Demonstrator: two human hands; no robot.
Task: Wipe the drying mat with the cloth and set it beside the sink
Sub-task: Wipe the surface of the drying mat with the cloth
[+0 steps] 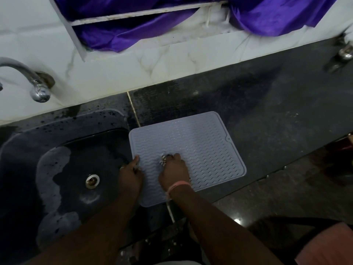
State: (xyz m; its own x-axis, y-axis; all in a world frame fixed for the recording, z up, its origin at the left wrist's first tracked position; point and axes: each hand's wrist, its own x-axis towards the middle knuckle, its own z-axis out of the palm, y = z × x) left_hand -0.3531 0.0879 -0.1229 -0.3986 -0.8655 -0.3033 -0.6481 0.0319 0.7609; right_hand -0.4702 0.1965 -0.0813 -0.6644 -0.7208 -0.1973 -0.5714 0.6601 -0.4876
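Note:
A pale lavender drying mat (pixel 200 142) with a wavy ribbed surface lies flat on the dark counter, right of the sink. My right hand (pixel 174 172) presses a small bunched cloth (pixel 164 159) onto the mat's near-left part; only a light, patterned bit of cloth shows past the fingers. My left hand (pixel 129 174) rests on the mat's left edge, with the fingers curled over the rim where it meets the sink.
A black sink (pixel 63 169) with a metal drain (pixel 92 181) and wet patches sits at the left, under a chrome tap (pixel 28 79). Dark granite counter (pixel 277 115) stretches right. White tiled wall and purple cloth (pixel 152 22) lie behind. A metal object (pixel 343 52) stands far right.

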